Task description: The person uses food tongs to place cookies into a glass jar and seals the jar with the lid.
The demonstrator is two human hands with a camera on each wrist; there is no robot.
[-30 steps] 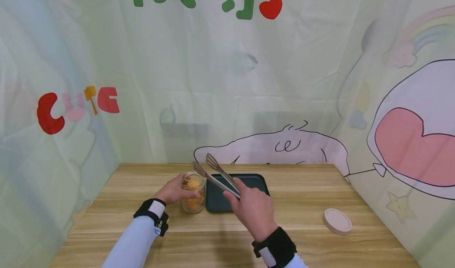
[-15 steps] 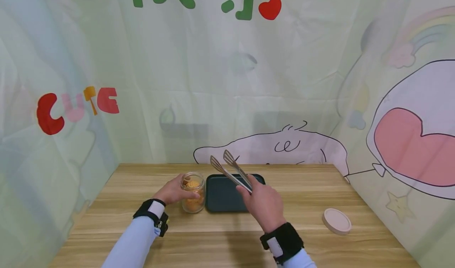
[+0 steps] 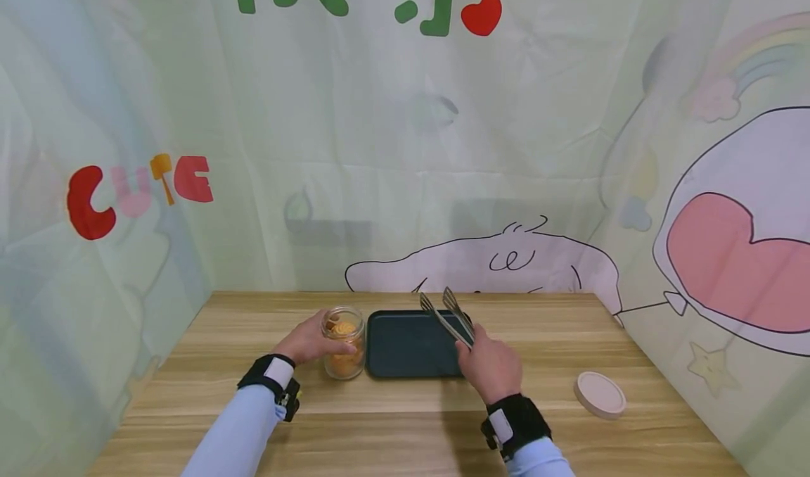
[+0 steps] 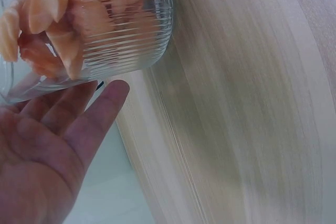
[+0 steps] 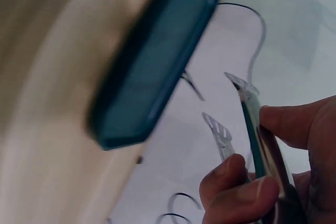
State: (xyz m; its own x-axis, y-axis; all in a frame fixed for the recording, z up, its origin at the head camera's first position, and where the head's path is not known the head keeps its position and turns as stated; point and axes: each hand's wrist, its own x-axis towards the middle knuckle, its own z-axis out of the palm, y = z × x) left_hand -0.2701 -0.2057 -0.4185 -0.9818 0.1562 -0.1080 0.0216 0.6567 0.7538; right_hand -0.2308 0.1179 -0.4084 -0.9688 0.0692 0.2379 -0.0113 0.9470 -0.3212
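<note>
A clear glass jar (image 3: 344, 369) stands on the wooden table, part-filled with orange shell-shaped snack pieces (image 4: 84, 19). My left hand (image 3: 310, 340) holds it from the left, thumb across its front. Close up in the left wrist view, the jar's ribbed wall shows above the fingers. My right hand (image 3: 493, 366) grips metal tongs (image 5: 270, 153), their slotted tips apart with nothing between them. The tongs reach over the right part of a dark teal rectangular tray (image 3: 405, 347), just right of the jar. That tray bears nothing on its visible surface.
A pale pink round lid (image 3: 601, 394) lies on the table at the right. Behind and beside the wooden table (image 3: 354, 435) hangs a printed cloth backdrop (image 3: 392, 146). Both wrists carry black straps with cameras.
My right hand has moved right with the tongs, from above the jar's side across to the tray's right part, and the tips have come lower. My left hand and the jar have stayed put.
</note>
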